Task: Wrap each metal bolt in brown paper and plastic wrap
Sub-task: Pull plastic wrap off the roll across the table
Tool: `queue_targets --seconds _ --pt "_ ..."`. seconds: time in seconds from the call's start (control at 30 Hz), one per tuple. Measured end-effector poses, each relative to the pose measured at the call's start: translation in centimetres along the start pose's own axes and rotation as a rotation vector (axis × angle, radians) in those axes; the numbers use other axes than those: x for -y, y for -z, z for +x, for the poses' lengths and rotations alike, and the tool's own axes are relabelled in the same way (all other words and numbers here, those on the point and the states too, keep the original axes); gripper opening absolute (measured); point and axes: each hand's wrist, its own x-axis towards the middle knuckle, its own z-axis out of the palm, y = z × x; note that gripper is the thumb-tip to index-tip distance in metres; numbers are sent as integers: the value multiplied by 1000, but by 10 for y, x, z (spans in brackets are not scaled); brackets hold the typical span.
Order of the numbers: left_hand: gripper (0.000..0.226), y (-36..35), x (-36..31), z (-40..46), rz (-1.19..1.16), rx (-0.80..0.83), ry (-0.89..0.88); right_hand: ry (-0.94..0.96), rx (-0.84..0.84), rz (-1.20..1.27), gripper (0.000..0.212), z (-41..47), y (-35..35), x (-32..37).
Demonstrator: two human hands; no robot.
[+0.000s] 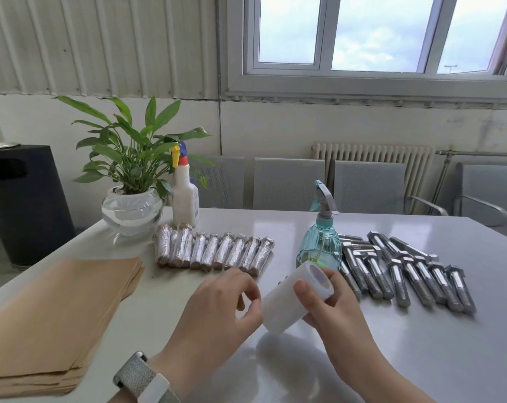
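Observation:
My right hand [330, 312] grips a white roll of plastic wrap [287, 301] above the table, thumb across its side. My left hand [217, 309] sits just left of the roll with fingers curled and fingertips at the roll's edge. A row of several wrapped bolts [214, 251] lies in the middle of the table. Several bare metal bolts [406, 271] lie in a pile to the right. A stack of brown paper sheets [57, 315] rests at the left front.
A teal spray bottle [319, 245] stands just behind the roll. A white spray bottle [185, 199] and a potted plant in a glass bowl [131, 210] stand at the back left of the white table [421, 359]. Grey chairs [287, 181] line the far side.

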Motion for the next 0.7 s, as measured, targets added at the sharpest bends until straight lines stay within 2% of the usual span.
queue_targets --seconds 0.1,0.2,0.27,0.33,0.4,0.5,0.57,0.7 --pt "6 -5 -4 1 -279 -16 145 -85 11 87 84 1 0 -1" --pt "10 -12 -6 3 -499 -65 316 -161 32 211 94 1 -4 -2" --pt "14 -18 -7 2 -588 -64 399 -203 63 286 88 0 -6 -3" --pt "16 -22 -7 0 -609 -84 409 -220 74 294 80 0 -7 -2" --pt "16 -23 -5 -1 -548 -123 379 -197 76 155 73 -2 -8 1" --pt "12 -18 -1 0 -360 -170 265 -95 128 -230 46 -5 -4 5" --pt "11 -14 -1 0 -287 -179 178 -63 180 -403 35 -5 -1 7" --pt "12 -11 -3 0 -258 -164 48 -167 344 -395 24 -3 0 11"
